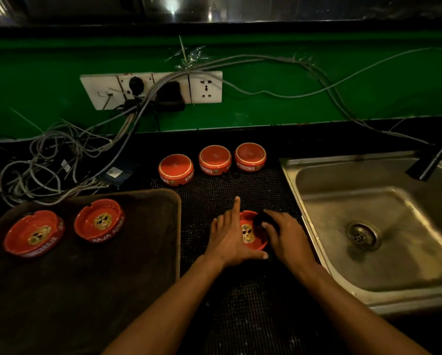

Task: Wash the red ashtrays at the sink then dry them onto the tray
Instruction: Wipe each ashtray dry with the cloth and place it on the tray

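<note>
A green wall (291,80) closes the far edge of the black counter, carrying a white socket strip (153,88) with grey cables (61,160) spilling down to ten o'clock. The steel sink (373,226) fills the three o'clock side, its raised rim running just beside the person's right forearm; the basin holds only its drain (363,235), and a dark tap (429,162) leans in at two o'clock. The dark tray (112,278) takes the eight o'clock side, its right rim near the left wrist, with much of its near surface bare. Between tray and sink lies a black dotted mat (214,198), a narrow lane where both hands work.

Two red ashtrays sit upright on the tray's far part, one at its left (34,234) and one to the right of it (99,220), each showing a gold lion emblem. Three more stand upside down in a row at twelve o'clock on the mat: left (176,169), middle (214,160), right (250,156), white lettering on their walls.

The ashtray being handled (250,234) rests upright on the mat at centre. The left hand (230,239) braces it, thumb along the near rim, fingers spread, forefinger straight. The right hand (286,239) curls round a dark cloth (264,219) pressed at the far right rim.
</note>
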